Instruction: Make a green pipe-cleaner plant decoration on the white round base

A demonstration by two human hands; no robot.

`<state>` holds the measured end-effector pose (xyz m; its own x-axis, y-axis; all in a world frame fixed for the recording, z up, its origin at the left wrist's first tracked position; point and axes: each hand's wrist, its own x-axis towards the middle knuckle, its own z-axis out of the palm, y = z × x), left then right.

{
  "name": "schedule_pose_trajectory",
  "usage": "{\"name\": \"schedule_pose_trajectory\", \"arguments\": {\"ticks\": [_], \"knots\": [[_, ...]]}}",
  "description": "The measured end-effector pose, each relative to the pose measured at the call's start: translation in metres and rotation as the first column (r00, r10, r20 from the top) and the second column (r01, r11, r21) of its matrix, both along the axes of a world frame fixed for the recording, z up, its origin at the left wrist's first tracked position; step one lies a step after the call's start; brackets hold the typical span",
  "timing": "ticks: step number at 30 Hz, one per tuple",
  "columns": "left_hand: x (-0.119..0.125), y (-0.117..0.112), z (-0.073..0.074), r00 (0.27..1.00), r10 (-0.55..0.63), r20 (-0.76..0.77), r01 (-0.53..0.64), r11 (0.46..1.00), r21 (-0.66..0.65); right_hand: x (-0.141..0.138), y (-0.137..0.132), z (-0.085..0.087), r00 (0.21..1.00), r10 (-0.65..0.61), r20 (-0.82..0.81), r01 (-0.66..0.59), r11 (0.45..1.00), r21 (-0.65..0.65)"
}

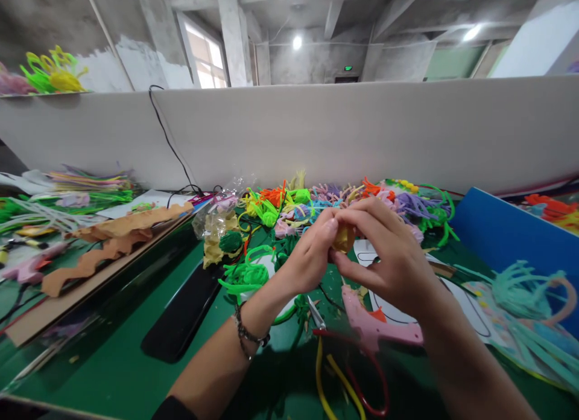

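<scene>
Both hands meet above the middle of the green table around a small golden-brown piece [344, 239], which looks like crinkled paper or foil; most of it is hidden by fingers. My left hand [314, 251] pinches it from the left, a bracelet on the wrist. Thumb and fingers of my right hand [384, 245] close on its right side. Below the right hand lies a pink hot glue gun [380, 329] with an orange trigger. Red-handled scissors [377, 372] rest beside it, blades pointing away. Coiled green pipe cleaners [246, 275] sit left of my left hand.
Colourful pipe-cleaner bunches [275, 206] line the base of a white partition [316, 130]. A black phone-like slab [185, 311] and a cardboard strip [104, 257] lie left. At right stand a blue board [497, 239] and teal pipe cleaners [520, 293]. Yellow strips [337, 378] lie in front.
</scene>
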<state>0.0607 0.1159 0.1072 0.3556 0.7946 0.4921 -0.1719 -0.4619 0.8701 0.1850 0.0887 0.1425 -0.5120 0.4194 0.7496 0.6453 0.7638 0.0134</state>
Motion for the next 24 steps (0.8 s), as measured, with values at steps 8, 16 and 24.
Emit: {"name": "schedule_pose_trajectory", "arguments": {"ticks": [8,16,24], "knots": [[0.006,-0.006,0.000,1.000,-0.014,0.023,0.013,1.000,0.023,0.001,0.002,-0.002,1.000,0.027,-0.014,-0.028,1.000,-0.006],[0.010,-0.007,-0.002,0.961,-0.156,0.230,0.192,0.971,-0.142,-0.005,0.004,-0.010,0.996,-0.066,-0.058,0.078,0.972,0.222],[0.009,-0.007,-0.001,0.987,-0.015,0.158,0.010,0.999,0.034,-0.009,0.006,-0.015,0.986,-0.161,-0.034,0.164,0.966,0.202]]}}
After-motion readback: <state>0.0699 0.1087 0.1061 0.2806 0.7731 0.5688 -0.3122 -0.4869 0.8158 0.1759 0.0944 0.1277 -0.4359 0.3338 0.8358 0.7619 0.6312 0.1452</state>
